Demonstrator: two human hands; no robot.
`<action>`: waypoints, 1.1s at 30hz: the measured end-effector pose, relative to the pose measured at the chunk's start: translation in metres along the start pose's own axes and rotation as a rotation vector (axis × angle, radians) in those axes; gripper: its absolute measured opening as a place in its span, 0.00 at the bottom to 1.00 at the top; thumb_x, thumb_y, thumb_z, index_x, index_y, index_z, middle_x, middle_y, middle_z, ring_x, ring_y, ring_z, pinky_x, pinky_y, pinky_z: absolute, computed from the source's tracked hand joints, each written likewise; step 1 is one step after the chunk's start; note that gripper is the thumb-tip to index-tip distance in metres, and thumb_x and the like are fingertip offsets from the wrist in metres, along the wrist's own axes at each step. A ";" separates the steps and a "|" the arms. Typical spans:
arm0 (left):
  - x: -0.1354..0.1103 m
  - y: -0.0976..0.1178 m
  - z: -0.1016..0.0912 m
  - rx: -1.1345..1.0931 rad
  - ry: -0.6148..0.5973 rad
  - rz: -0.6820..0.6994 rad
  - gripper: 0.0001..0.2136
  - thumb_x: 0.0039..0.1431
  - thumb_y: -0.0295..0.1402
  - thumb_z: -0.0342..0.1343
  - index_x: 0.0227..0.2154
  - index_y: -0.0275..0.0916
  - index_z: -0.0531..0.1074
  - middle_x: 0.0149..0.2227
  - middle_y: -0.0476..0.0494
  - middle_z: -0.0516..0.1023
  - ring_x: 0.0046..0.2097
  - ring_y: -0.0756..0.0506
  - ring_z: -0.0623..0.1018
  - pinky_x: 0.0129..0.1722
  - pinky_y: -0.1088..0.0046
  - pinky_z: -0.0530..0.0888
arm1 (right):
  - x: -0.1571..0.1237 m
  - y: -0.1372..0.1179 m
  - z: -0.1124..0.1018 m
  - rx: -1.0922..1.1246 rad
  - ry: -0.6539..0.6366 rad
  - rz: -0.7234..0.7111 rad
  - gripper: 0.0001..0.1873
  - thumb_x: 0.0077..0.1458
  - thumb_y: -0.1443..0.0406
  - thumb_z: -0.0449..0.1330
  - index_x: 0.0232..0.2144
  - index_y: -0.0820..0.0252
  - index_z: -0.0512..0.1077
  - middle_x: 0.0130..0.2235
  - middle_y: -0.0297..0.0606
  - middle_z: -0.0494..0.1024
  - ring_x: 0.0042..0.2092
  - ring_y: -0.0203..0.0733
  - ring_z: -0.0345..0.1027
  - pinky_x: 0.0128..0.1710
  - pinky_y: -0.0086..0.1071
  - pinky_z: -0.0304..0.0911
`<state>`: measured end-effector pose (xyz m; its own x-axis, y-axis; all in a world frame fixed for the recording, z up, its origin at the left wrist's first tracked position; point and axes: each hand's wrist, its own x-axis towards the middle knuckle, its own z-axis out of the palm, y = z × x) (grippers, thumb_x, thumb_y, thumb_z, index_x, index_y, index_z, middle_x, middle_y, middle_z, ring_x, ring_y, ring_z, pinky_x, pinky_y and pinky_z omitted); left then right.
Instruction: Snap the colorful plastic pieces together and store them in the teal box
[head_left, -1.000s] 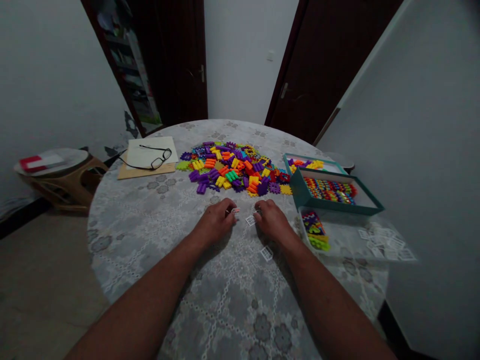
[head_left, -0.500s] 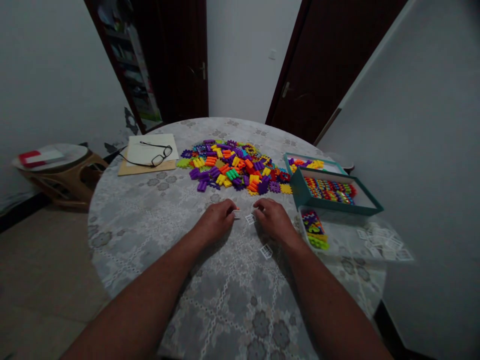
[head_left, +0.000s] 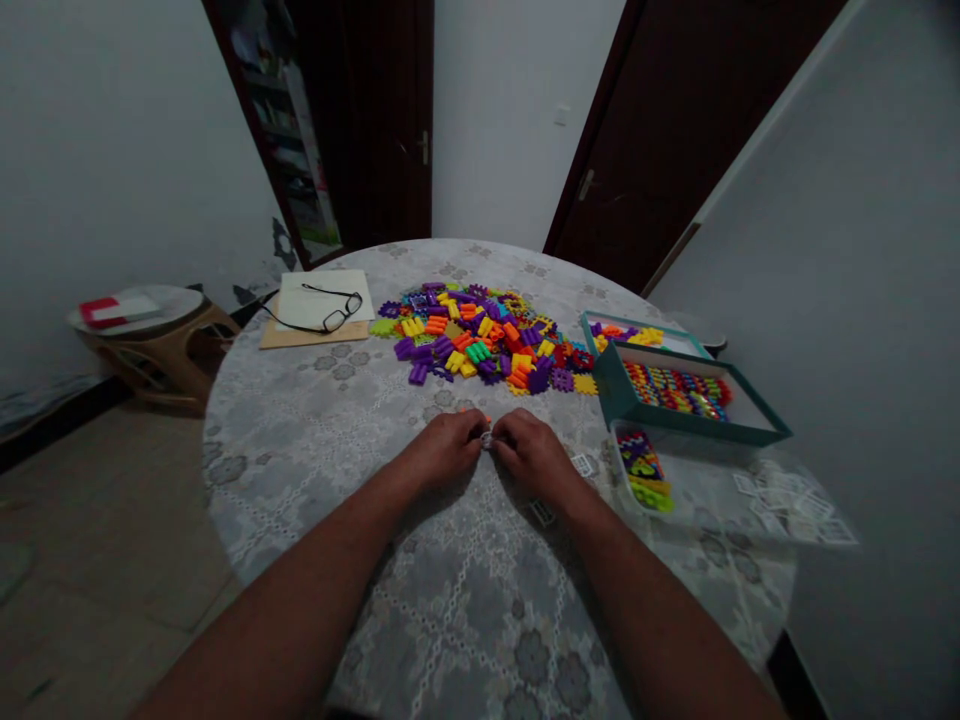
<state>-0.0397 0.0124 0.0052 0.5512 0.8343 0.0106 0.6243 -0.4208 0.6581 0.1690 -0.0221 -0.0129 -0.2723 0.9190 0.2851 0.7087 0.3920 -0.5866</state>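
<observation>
Grid piece (head_left: 487,438), long axis hidden

No writing, label or number is readable on the teal box (head_left: 622,395), papers (head_left: 319,300) or plastic pieces (head_left: 480,340)

The bare left hand (head_left: 446,452) and bare right hand (head_left: 529,455) wear nothing. The left forearm (head_left: 300,600) and right forearm (head_left: 652,610) are bare too, uncovered down to the picture's lower edge.

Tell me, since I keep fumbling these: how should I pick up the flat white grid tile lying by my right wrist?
Pinch the white grid tile by two opposite edges, coming straight down from above. It lies flat and thin on the tablecloth, so probably only its edges offer a grip. The right hand is nearest.
</observation>
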 end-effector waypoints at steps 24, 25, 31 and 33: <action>0.003 0.002 0.002 0.012 0.030 0.018 0.06 0.68 0.27 0.59 0.42 0.42 0.80 0.42 0.43 0.84 0.45 0.42 0.80 0.49 0.67 0.73 | -0.004 0.016 -0.027 -0.215 -0.183 0.276 0.06 0.63 0.68 0.68 0.43 0.57 0.76 0.45 0.39 0.77 0.47 0.44 0.71 0.49 0.34 0.62; 0.003 0.002 0.002 0.018 0.020 0.038 0.06 0.68 0.27 0.59 0.42 0.42 0.80 0.43 0.42 0.84 0.46 0.42 0.81 0.49 0.67 0.73 | -0.004 0.014 -0.027 -0.211 -0.189 0.274 0.07 0.63 0.68 0.68 0.44 0.58 0.76 0.46 0.39 0.77 0.48 0.44 0.71 0.49 0.34 0.62; 0.005 -0.002 0.003 0.028 -0.053 0.090 0.08 0.67 0.25 0.59 0.43 0.42 0.81 0.42 0.44 0.85 0.45 0.42 0.82 0.49 0.68 0.73 | -0.004 0.012 -0.026 -0.168 -0.203 0.253 0.05 0.62 0.71 0.65 0.40 0.58 0.74 0.44 0.38 0.76 0.47 0.44 0.71 0.48 0.34 0.62; 0.004 -0.001 0.004 0.029 -0.064 0.096 0.09 0.66 0.24 0.59 0.43 0.43 0.81 0.42 0.45 0.85 0.45 0.42 0.82 0.49 0.68 0.73 | -0.004 0.012 -0.025 -0.151 -0.196 0.252 0.09 0.61 0.72 0.65 0.43 0.57 0.75 0.45 0.39 0.76 0.47 0.44 0.71 0.49 0.34 0.62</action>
<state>-0.0361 0.0151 0.0014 0.6431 0.7654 0.0237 0.5823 -0.5088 0.6340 0.1949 -0.0223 -0.0020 -0.1858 0.9825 -0.0135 0.8539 0.1547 -0.4970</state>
